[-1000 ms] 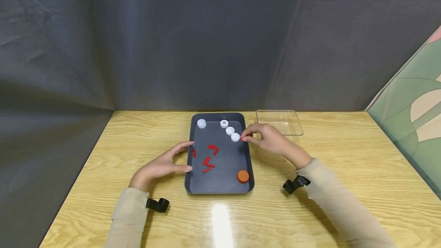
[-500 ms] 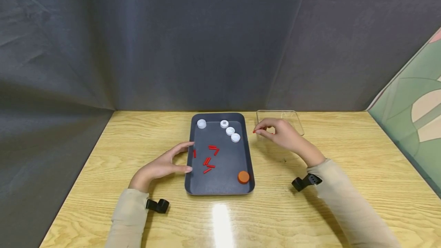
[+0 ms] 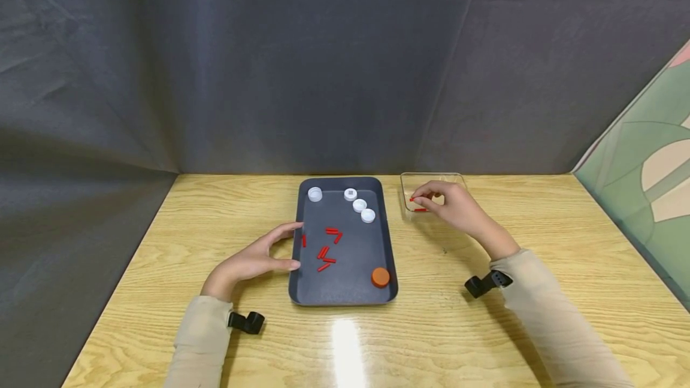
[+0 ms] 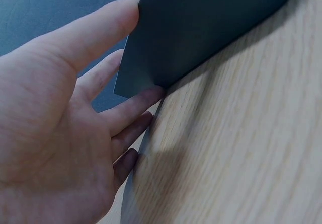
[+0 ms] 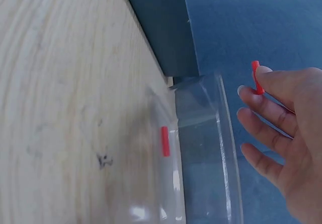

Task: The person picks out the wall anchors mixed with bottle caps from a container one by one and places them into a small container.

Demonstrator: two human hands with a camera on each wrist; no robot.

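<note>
My right hand (image 3: 451,203) pinches a short red stick (image 5: 256,77) between thumb and index finger, above the near side of a clear plastic box (image 3: 460,176). Another red stick (image 5: 165,141) lies inside that box. With fingers and thumb spread, my left hand (image 3: 253,256) touches the left edge of a dark grey tray (image 3: 345,292). In the left wrist view the thumb meets the tray's wall (image 4: 201,27) near its rim. Several red sticks (image 3: 323,252) are scattered on the tray's left half.
White round caps (image 3: 359,205) sit in the tray's upper right, and one white cap (image 3: 315,194) stands at its upper left. An orange cap (image 3: 380,277) is in the lower right corner. A grey cloth wall (image 3: 323,76) rises behind the wooden table (image 3: 458,340).
My right hand has carried the red stick from beside the lowest white cap rightward, out of the tray, to above the clear box. The left hand and the tray have stayed put.
</note>
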